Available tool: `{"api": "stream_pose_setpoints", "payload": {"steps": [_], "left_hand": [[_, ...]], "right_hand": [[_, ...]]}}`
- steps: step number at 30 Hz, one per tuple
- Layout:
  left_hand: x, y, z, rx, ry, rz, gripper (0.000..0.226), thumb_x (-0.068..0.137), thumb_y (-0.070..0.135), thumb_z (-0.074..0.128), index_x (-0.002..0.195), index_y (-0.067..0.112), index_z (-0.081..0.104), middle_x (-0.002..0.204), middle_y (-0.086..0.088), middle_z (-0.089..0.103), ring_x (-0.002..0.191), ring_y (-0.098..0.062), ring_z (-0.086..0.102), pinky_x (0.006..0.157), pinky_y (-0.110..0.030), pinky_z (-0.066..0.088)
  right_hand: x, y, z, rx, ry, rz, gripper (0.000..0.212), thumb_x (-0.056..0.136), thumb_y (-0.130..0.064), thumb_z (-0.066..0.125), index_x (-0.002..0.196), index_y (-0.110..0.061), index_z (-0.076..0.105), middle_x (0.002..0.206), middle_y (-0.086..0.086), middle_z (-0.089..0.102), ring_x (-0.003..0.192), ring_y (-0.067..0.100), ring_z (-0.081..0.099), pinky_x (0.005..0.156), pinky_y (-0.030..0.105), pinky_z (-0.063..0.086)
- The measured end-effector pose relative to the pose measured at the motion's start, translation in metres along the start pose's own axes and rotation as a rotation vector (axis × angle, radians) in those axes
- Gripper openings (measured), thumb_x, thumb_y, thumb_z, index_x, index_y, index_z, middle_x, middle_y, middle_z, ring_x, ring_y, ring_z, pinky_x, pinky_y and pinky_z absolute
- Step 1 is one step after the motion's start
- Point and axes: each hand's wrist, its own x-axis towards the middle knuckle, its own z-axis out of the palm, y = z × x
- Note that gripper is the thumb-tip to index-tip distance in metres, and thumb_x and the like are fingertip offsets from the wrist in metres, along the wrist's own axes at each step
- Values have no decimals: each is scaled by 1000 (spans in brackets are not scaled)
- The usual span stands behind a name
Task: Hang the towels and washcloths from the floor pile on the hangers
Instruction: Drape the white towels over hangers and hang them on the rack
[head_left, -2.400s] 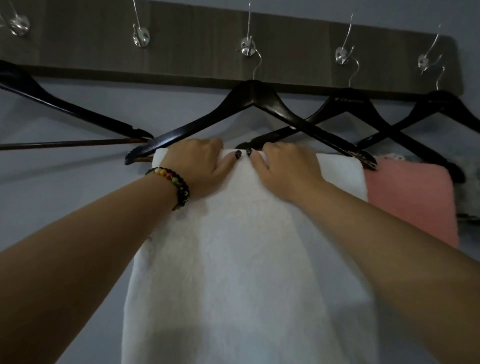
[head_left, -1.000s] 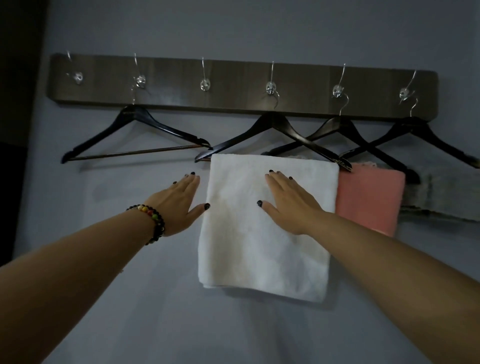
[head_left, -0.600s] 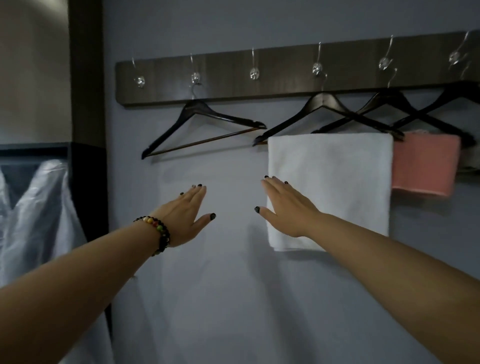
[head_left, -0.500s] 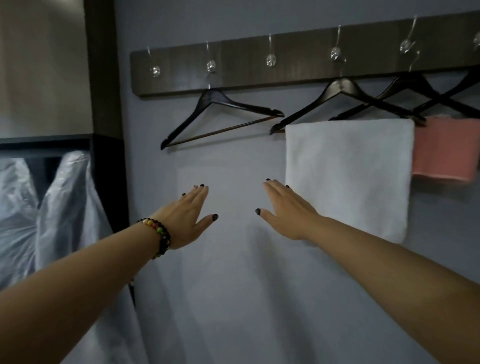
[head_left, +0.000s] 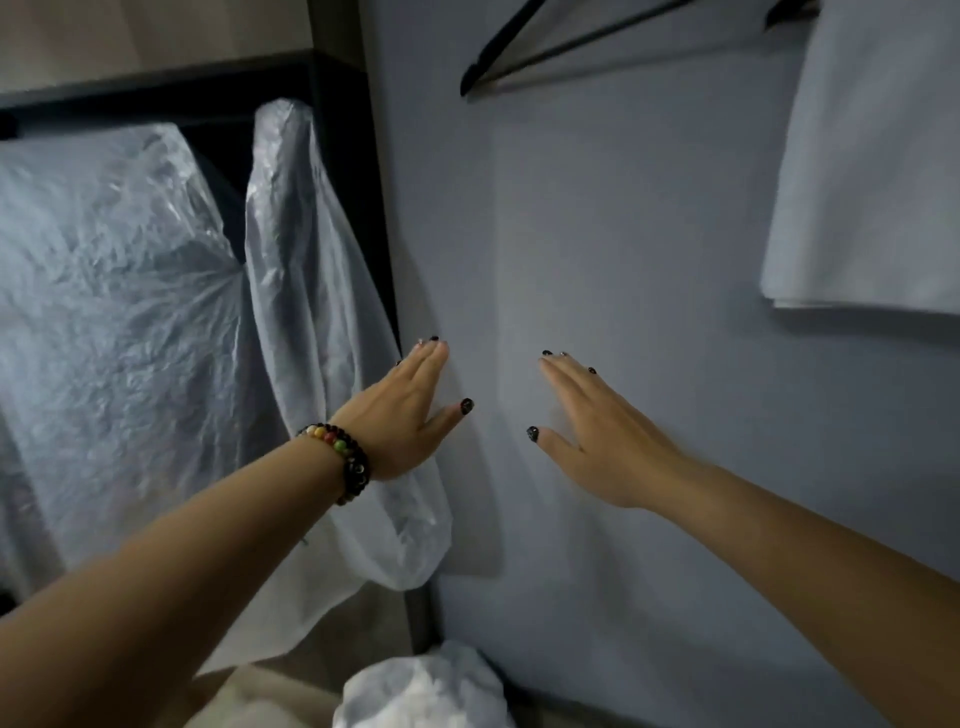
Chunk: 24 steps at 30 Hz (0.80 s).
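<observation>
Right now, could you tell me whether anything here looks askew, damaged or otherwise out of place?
Nothing stands out. The white towel hangs flat and square against the wall at upper right, beside an empty black hanger. Both the left hand and the right hand are open and hold nothing. A pale bundle lies on the floor below.

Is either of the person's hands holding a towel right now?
No. The left hand and right hand are both open and empty in front of the wall, while the white towel hangs at upper right.
</observation>
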Motion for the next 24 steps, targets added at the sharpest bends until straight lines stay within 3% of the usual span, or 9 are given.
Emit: {"api": "stream_pose_setpoints", "payload": {"steps": [4, 13, 24], "left_hand": [[-14, -33, 50, -91, -32, -90, 74, 98, 53, 30, 154, 15, -3, 162, -1, -3, 148, -13, 0, 113, -24, 4], [-29, -89, 191, -245, -173, -234, 73, 98, 51, 32, 154, 18, -2, 161, 5, -5, 147, -7, -2, 115, -20, 2], [-62, -119, 354, -329, -330, -449, 79, 89, 60, 19, 153, 18, 0, 155, 12, -12, 144, -2, -8, 115, -22, 10]], "right_hand": [[-9, 6, 51, 85, -67, 24, 70, 100, -42, 37, 153, -19, -2, 160, -10, -7, 145, 2, -11, 114, 20, -3], [-1, 37, 187, 346, -224, 246, 73, 99, -38, 43, 153, -21, -3, 160, -10, -7, 146, 4, -3, 112, 17, 3], [-5, 80, 337, 401, -522, 450, 73, 98, -36, 44, 153, -16, 1, 161, -2, -2, 148, 13, 0, 118, 26, 10]]}}
